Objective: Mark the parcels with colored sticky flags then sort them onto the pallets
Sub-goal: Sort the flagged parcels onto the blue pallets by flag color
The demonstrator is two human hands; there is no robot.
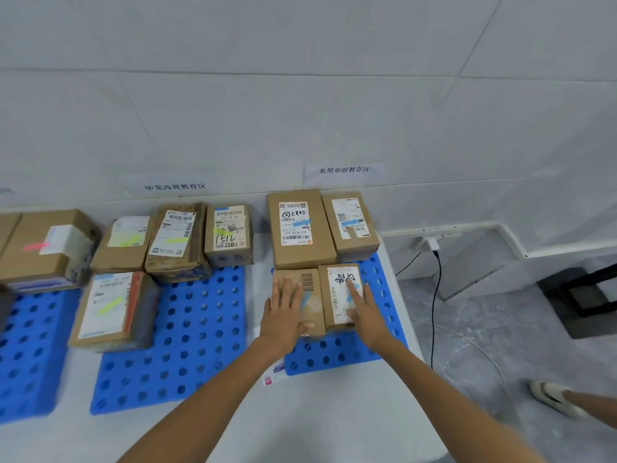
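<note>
Two small cardboard parcels lie side by side at the front of the right blue pallet (334, 357). My left hand (285, 312) lies flat, fingers straight, on the left parcel (312, 282), which bears a blue flag. My right hand (362, 307) rests on the right parcel (337, 289), index finger stretched over its white label and blue flag. Behind them stand two larger parcels (298, 228) (350, 222), both with blue flags.
The middle blue pallet (187, 335) carries several parcels with yellow flags; its front half is bare. A left pallet (26, 349) holds a box with a pink flag (36, 246). Wall signs hang above the pallets. A black cable (434, 312) and a foot (554, 397) are at right.
</note>
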